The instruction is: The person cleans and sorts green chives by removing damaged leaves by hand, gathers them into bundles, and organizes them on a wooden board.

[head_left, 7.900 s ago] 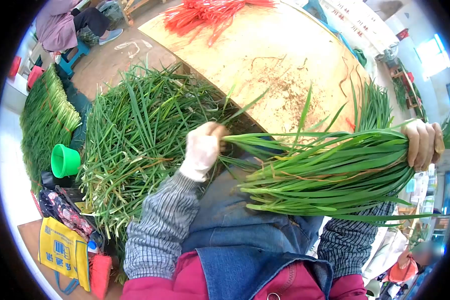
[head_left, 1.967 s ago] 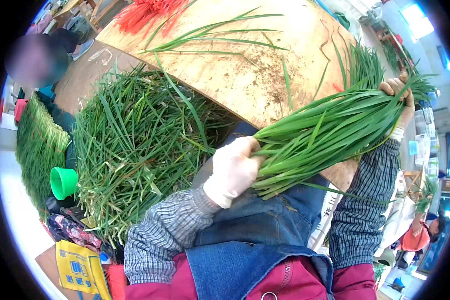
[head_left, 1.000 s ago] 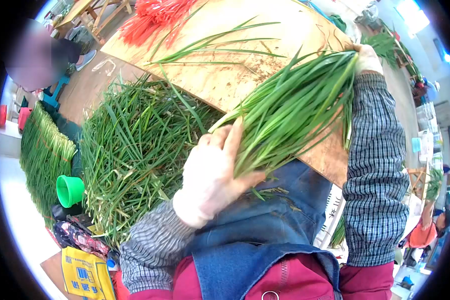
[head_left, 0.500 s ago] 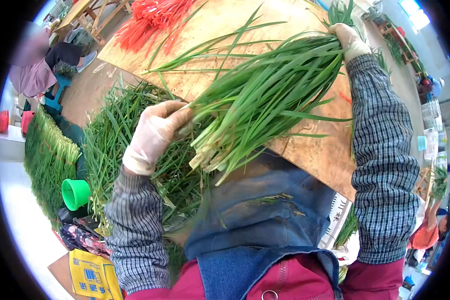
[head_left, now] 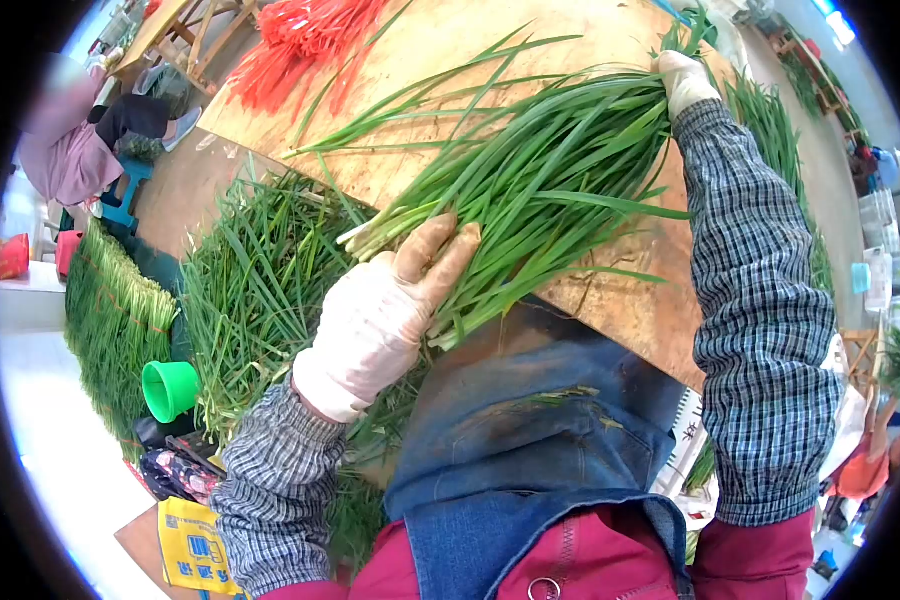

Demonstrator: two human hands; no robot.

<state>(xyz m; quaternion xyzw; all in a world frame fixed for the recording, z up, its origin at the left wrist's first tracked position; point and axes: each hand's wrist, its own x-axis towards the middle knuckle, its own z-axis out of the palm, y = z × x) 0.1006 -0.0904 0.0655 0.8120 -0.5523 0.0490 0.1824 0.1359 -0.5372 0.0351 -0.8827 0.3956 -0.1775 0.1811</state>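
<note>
A bunch of garlic chives (head_left: 570,150) lies slantwise over the wooden board, with pale stem ends toward the lower left and green leaves toward the upper right. My right hand (head_left: 685,80), in a pale glove, is closed around the leaf end at the board's far right. My left hand (head_left: 370,320), also gloved, rests on the lower stems. Two of its bare-looking fingertips are apart and lie across the chives; the thumb is hidden. Several loose chives (head_left: 390,115) spread over the board behind the bunch.
Red ties (head_left: 305,50) lie on the wooden board (head_left: 630,300). A heap of loose chive leaves (head_left: 270,270) is left of my lap. Farther left are stacked tied chives (head_left: 120,330), a green cup (head_left: 170,390) and a yellow bag (head_left: 195,545). A seated person (head_left: 80,150) is at upper left.
My left hand has moved right from the edge of the bunch onto its stems, its fingers no longer pinched. My right hand keeps its hold, shifting slightly left. The stem ends have risen.
</note>
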